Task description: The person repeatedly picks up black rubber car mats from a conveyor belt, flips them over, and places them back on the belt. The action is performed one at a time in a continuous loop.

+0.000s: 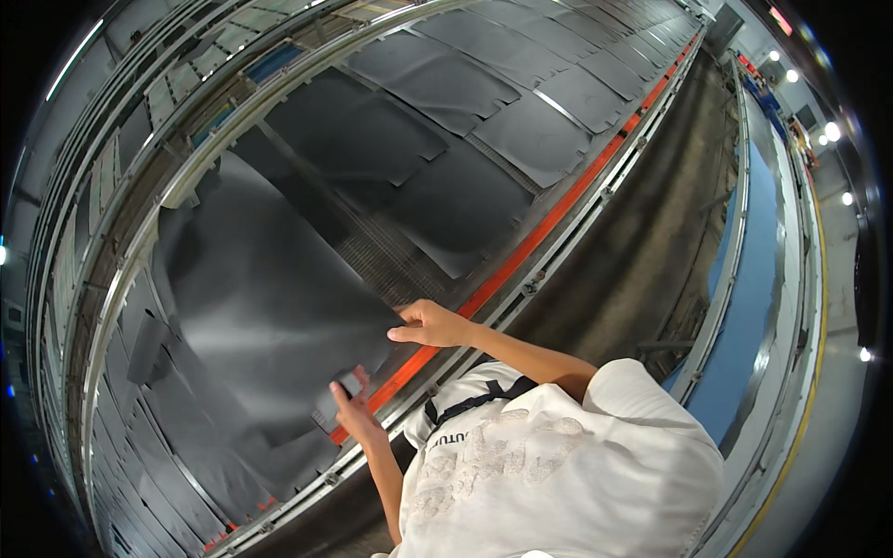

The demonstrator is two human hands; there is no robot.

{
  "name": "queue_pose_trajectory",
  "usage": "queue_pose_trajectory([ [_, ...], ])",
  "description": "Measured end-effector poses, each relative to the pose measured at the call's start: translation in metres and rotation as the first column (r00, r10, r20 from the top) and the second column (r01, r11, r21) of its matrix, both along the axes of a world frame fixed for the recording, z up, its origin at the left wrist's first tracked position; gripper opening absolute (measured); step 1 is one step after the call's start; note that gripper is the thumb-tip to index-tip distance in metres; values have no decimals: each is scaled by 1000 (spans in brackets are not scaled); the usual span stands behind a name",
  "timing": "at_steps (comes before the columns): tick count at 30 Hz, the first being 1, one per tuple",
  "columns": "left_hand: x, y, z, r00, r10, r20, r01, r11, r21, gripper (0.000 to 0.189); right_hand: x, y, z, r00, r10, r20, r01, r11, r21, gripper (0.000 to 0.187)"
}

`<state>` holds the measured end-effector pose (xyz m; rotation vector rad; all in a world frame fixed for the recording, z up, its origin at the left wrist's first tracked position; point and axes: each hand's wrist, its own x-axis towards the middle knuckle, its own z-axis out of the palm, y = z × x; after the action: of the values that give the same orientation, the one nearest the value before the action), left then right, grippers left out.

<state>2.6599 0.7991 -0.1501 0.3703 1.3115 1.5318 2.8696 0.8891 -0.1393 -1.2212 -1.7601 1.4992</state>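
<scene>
My right hand (427, 326) pinches the near corner of a large dark grey leather-like sheet (279, 279) between thumb and fingers. This sheet is partly raised and curved, spread over a long metal mesh surface (380, 254). Lower and to its left, my left hand (354, 406) is at the sheet's near edge, with a small grey-and-white object (349, 385) between its thumb and fingers; what it is cannot be told. Bare mesh shows beside the raised sheet, next to another dark sheet (460, 202) lying flat.
An orange strip (502, 279) and a metal rail (537, 279) run along the near edge. More grey sheets (593, 91) cover the far stretch. Framed racks (104, 279) stand beyond on the left. To the right, past a dark floor (628, 244), another railed line bears blue material (753, 265).
</scene>
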Motion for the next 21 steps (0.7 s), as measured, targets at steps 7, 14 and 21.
queue_pose_trajectory([
  [7,-11,-36,-157,827,-75,557,361,831,-423,52,48,-38,-143,909,190,371,-143,978,-151,39],
  [14,75,1,-106,316,-7,949,522,836,-168,48,189,31,-151,889,-110,444,189,972,-139,32],
  [21,213,76,-121,552,-72,831,480,842,-247,39,347,126,-186,330,-791,515,565,603,564,34],
])
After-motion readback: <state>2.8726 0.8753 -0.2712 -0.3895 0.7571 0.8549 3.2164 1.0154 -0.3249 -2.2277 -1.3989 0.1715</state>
